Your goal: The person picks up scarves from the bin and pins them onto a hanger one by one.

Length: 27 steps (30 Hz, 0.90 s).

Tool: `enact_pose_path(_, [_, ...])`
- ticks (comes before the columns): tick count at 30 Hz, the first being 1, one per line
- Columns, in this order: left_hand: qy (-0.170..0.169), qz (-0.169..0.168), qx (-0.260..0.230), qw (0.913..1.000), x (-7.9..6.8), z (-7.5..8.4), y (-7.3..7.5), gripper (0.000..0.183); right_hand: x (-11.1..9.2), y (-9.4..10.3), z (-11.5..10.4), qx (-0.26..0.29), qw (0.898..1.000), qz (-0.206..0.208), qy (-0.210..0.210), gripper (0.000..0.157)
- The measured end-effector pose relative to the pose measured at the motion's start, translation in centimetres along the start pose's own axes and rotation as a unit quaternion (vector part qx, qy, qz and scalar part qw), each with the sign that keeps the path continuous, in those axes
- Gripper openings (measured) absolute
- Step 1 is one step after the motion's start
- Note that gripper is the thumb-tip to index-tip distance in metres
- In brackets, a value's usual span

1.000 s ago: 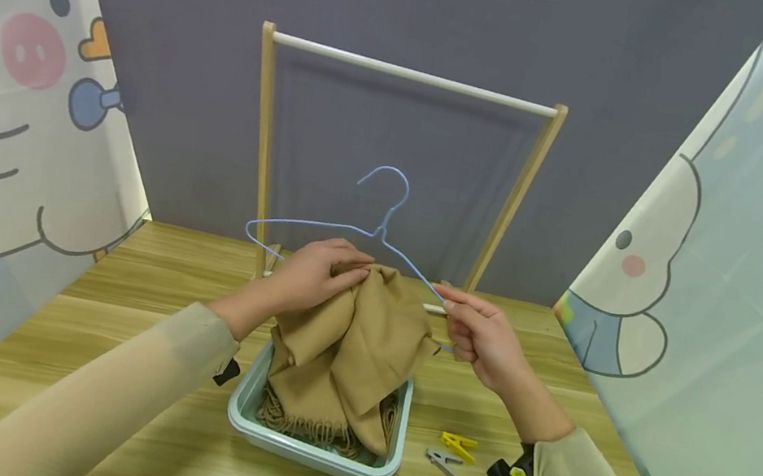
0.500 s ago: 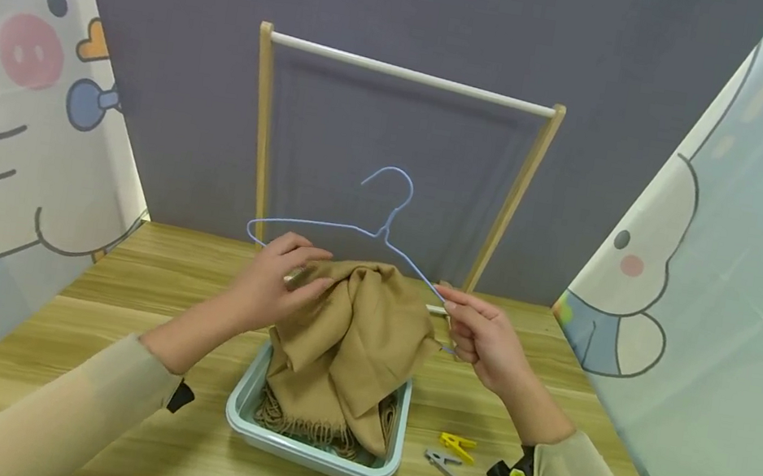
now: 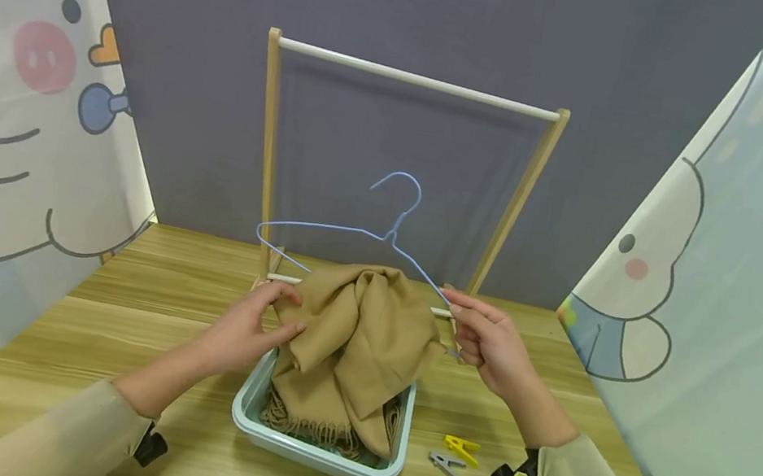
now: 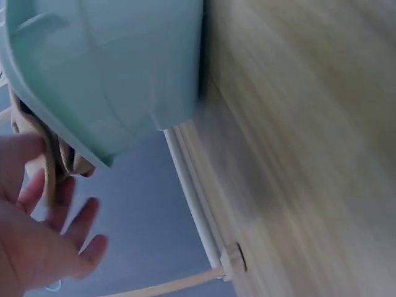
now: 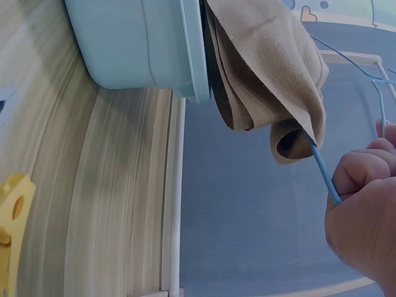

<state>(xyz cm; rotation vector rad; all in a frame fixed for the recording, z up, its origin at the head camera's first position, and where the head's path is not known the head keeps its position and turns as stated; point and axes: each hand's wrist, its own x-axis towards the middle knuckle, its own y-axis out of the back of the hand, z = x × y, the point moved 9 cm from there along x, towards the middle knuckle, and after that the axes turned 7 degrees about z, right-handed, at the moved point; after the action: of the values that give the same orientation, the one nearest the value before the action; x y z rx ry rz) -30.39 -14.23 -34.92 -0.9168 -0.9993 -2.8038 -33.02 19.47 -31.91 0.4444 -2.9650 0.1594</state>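
My right hand grips the right end of a blue wire hanger, held upright with its hook at the top. A tan fringed scarf hangs over the hanger's lower bar, which comes out from the folds in the right wrist view. The scarf's fringed end lies in a light blue basin. At the scarf's left edge is my left hand, thumb and fingers spread apart about the cloth. In the left wrist view its fingers reach past a fold of the scarf.
A wooden rack with a white top rail stands behind the basin. To the basin's right lie a yellow clothespin and a grey clothespin on the wooden table. Cartoon-printed curtains flank both sides.
My left hand has come off the top of the scarf, moving left and down to its left edge. The right hand keeps its grip on the hanger, almost still.
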Motion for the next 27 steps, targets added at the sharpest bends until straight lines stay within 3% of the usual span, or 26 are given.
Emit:
enact_pose_path(3, [-0.034, 0.05, -0.023, 0.9979, 0.9, 0.8, 0.6, 0.017, -0.1, -0.1, 0.2, 0.003, 1.0, -0.009, 0.002, 0.038])
enact_pose_path(7, [-0.094, 0.117, -0.047, 0.9876, 2.7, 2.6, 2.3, 0.019, 0.0, 0.0, 0.3, 0.001, 1.0, -0.011, 0.002, 0.037])
enact_pose_path(10, [-0.13, 0.149, -0.039, 0.9795, 4.2, 3.6, 3.0, 0.021, 0.0, 0.0, 0.4, -0.002, 1.0, -0.01, -0.001, 0.035])
enact_pose_path(14, [-0.189, 0.158, 0.04, 0.9684, 6.1, 4.6, 2.4, 0.019, -0.1, 0.0, 0.5, 0.006, 1.0, -0.015, -0.003, 0.035])
enact_pose_path(16, [-0.219, 0.16, 0.101, 0.9572, 6.7, 5.0, 1.8, 0.018, -0.2, 0.0, 0.6, 0.013, 1.0, -0.02, -0.003, 0.037])
enact_pose_path(18, [-0.232, 0.164, 0.15, 0.947, 7.0, 5.1, 1.3, 0.022, -0.3, 0.0, 0.6, 0.018, 1.0, -0.025, -0.002, 0.038])
enact_pose_path(20, [-0.226, 0.169, 0.175, 0.9432, 7.0, 4.9, 1.1, 0.032, -0.3, -0.1, 0.6, 0.021, 0.999, -0.029, -0.001, 0.04])
enact_pose_path(23, [-0.188, 0.167, 0.143, 0.9572, 6.5, 4.1, 1.3, 0.04, -0.3, 0.1, 0.6, 0.02, 0.999, -0.026, -0.001, 0.04])
enact_pose_path(27, [-0.096, 0.13, 0.024, 0.9865, 5.0, 2.2, 2.3, 0.032, -0.2, 0.4, 0.4, 0.007, 1.0, -0.009, -0.002, 0.039])
